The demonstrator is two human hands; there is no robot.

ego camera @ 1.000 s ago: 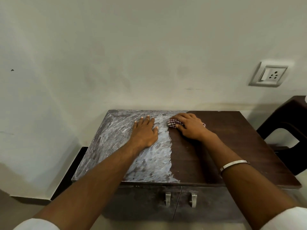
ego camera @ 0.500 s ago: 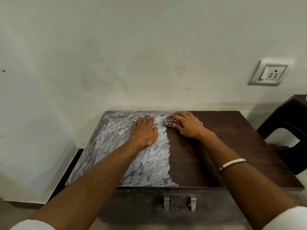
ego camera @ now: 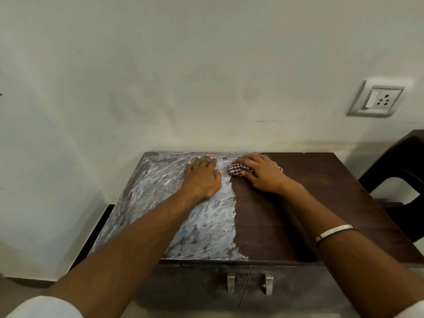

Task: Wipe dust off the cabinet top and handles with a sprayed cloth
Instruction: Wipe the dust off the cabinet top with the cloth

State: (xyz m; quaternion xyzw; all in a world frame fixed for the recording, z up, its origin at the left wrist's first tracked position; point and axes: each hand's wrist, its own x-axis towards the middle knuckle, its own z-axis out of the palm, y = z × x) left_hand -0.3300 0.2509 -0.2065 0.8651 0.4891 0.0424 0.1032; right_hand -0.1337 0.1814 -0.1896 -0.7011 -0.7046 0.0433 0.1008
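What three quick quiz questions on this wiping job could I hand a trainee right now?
1. True or false: the right hand holds the cloth on the cabinet top.
2. Which half of the top is dusty? A) left B) right
3. Fill in: the left hand lies ____ on the dusty part.

Key:
1. True; its fingers curl over the checked cloth near the back edge.
2. A; the right half shows dark, clean wood.
3. Flat, fingers straight. The two handles on the doors below have no hand near them.

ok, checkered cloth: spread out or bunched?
Bunched: the red-and-white checkered cloth sits wadded under the right hand, fingers curled over it.
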